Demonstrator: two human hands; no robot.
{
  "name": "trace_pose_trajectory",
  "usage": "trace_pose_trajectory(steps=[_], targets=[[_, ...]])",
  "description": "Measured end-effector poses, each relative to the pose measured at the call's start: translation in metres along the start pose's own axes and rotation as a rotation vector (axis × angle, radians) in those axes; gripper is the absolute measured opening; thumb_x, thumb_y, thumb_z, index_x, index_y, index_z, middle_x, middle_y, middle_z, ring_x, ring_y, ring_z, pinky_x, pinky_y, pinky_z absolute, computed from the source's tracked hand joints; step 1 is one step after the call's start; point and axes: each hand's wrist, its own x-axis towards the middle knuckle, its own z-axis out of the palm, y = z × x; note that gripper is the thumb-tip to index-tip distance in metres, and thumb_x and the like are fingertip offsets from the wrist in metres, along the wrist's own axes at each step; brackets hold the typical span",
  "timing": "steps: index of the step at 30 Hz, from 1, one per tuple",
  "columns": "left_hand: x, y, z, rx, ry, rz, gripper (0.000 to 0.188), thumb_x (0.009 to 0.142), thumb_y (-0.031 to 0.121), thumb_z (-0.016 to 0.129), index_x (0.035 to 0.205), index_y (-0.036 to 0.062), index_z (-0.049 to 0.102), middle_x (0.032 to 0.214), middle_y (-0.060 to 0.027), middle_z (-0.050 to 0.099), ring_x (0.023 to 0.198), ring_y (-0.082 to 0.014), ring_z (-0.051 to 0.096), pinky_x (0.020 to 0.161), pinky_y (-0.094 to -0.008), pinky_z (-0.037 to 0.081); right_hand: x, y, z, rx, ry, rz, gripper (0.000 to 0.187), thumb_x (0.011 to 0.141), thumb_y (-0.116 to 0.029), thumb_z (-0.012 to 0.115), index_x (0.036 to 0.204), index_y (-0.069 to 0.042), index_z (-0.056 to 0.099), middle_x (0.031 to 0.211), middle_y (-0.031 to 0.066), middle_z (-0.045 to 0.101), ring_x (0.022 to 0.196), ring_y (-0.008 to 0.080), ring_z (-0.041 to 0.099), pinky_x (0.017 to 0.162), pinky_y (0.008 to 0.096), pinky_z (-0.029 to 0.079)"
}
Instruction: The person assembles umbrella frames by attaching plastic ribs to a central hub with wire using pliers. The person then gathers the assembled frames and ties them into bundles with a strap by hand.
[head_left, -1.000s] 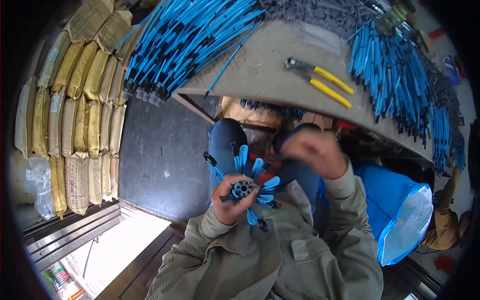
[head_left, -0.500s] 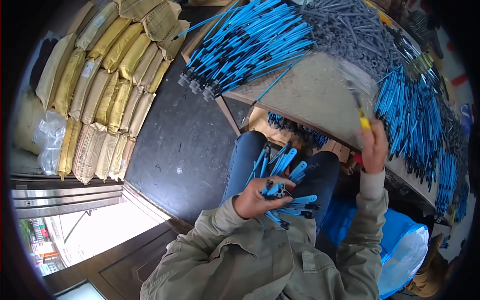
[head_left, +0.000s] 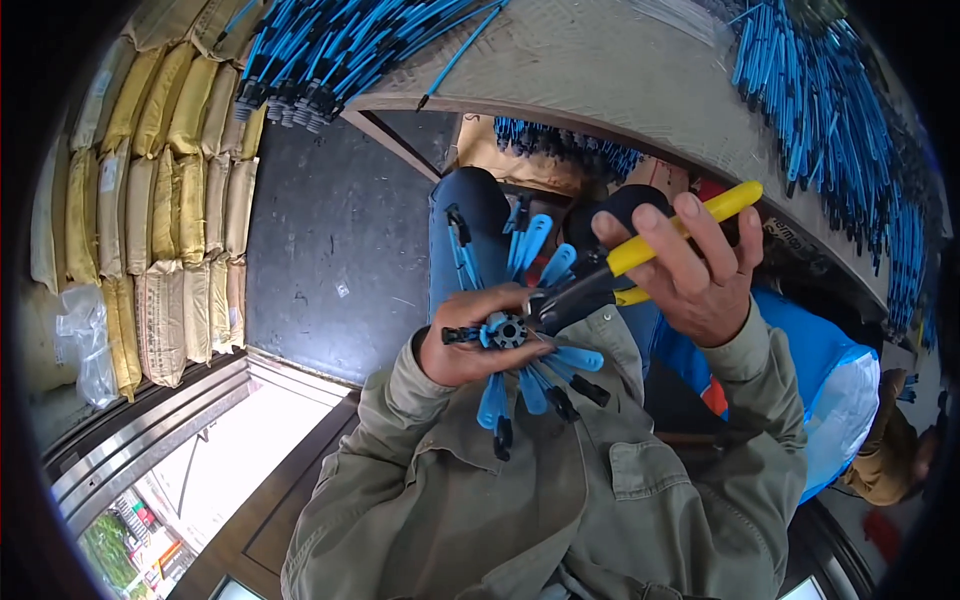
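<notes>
My left hand (head_left: 458, 348) is closed around a dark round hub (head_left: 508, 331) with blue plastic arms (head_left: 574, 358) fanning out on both sides, several of them tipped in black. In my right hand (head_left: 700, 285) is a pair of yellow-handled pliers (head_left: 690, 228). Its fingers lie over the upper handle, while the lower handle shows below it. The dark jaws of the pliers reach the right edge of the hub, beside my left fingers. Whether they grip anything there I cannot tell.
Ahead stands a table (head_left: 600, 70) with a pile of blue black-ended rods (head_left: 340, 50) at its left and another heap of blue strips (head_left: 815, 110) at its right. Stacked sacks (head_left: 165, 200) line the left. A blue-and-white bag (head_left: 835, 390) is at my right, near another person (head_left: 885, 440).
My right hand has brought the pliers from above the table down to the hub in my left hand. The view has shifted, so the table sits higher in the picture.
</notes>
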Motion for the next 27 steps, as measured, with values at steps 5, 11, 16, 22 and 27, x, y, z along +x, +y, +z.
trace_pose_trajectory(steps=[5,11,16,22,27], targets=[[0.000,-0.001,-0.002,0.009,-0.017,-0.025,0.045,0.067,0.008,0.076,0.108,0.0017,0.058,0.086,-0.0093,0.063,0.075,-0.0160,0.062,0.065,-0.0270,0.048,0.011,0.002,0.010,-0.125,0.140,-0.080,0.027,0.072,-0.036,0.068,0.094,-0.024,0.058,0.116,-0.0065,0.041,0.115,0.0155,0.042,0.104,0.0510,0.018],[-0.001,-0.008,-0.005,-0.007,-0.018,0.042,0.046,0.066,0.009,0.076,0.108,0.0016,0.058,0.087,-0.0099,0.064,0.076,-0.0179,0.063,0.065,-0.0279,0.048,0.006,0.000,0.009,-0.150,0.055,-0.140,0.029,0.070,-0.038,0.069,0.091,-0.024,0.055,0.116,-0.0069,0.042,0.116,0.0163,0.043,0.103,0.0552,0.015],[-0.002,-0.007,-0.008,-0.004,-0.027,0.022,0.047,0.066,0.010,0.076,0.109,0.0017,0.057,0.092,-0.0107,0.064,0.079,-0.0188,0.063,0.068,-0.0284,0.048,-0.001,-0.010,0.003,-0.107,0.005,-0.073,0.029,0.086,-0.033,0.051,0.114,-0.027,0.057,0.126,-0.0076,0.040,0.121,0.0120,0.039,0.100,0.0552,0.017],[-0.002,-0.008,-0.012,-0.022,-0.053,0.022,0.050,0.066,0.011,0.076,0.112,0.0020,0.056,0.099,-0.0115,0.063,0.085,-0.0195,0.062,0.072,-0.0290,0.048,-0.010,-0.035,-0.003,0.169,-0.162,0.150,0.018,0.080,-0.019,0.062,0.097,-0.017,0.057,0.113,0.0015,0.045,0.109,0.0218,0.048,0.097,0.0554,0.024],[-0.001,-0.007,-0.012,-0.067,-0.100,0.018,0.053,0.067,0.012,0.075,0.115,0.0020,0.054,0.104,-0.0119,0.061,0.088,-0.0204,0.061,0.075,-0.0299,0.047,-0.012,-0.029,-0.023,0.394,-0.356,0.158,0.016,0.080,-0.014,0.062,0.094,-0.009,0.055,0.109,0.0056,0.047,0.095,0.0251,0.053,0.083,0.0477,0.039]])
